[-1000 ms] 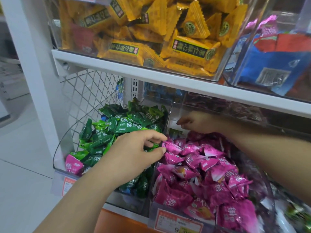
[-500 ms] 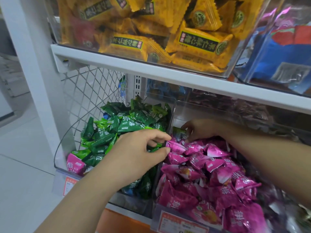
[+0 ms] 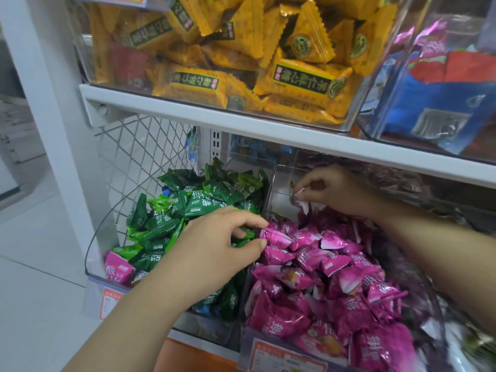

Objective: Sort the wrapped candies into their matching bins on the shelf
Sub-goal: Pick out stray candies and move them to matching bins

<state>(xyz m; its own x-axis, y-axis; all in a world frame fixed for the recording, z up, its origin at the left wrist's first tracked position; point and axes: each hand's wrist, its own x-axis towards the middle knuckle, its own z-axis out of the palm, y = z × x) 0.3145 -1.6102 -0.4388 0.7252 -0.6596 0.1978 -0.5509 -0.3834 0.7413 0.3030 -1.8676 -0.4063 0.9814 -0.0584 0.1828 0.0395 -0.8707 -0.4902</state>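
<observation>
Two clear bins stand side by side on the lower shelf. The left bin (image 3: pixel 92 264) holds green wrapped candies (image 3: pixel 188 202), with one stray pink candy (image 3: pixel 118 267) at its front left corner. The right bin (image 3: pixel 271 183) is heaped with pink candies (image 3: pixel 322 277). My left hand (image 3: pixel 214 251) reaches across the divider and pinches the end of a pink candy (image 3: pixel 276 234) between thumb and forefinger. My right hand (image 3: pixel 330 189) is at the back of the pink bin and pinches a small wrapped candy (image 3: pixel 296 196) lifted above the heap; its colour is hard to tell.
The white upper shelf (image 3: pixel 241 124) hangs low over both hands and carries a clear bin of yellow packets (image 3: pixel 241 63) and a bin of blue and red packets (image 3: pixel 442 84). A wire mesh panel (image 3: pixel 139 157) closes the left side. Price labels (image 3: pixel 284 358) front the bins.
My right hand has lifted from the back of the pink heap and now pinches a small candy. My left hand stays at the divider on the pink candy. The camera moved closer.
</observation>
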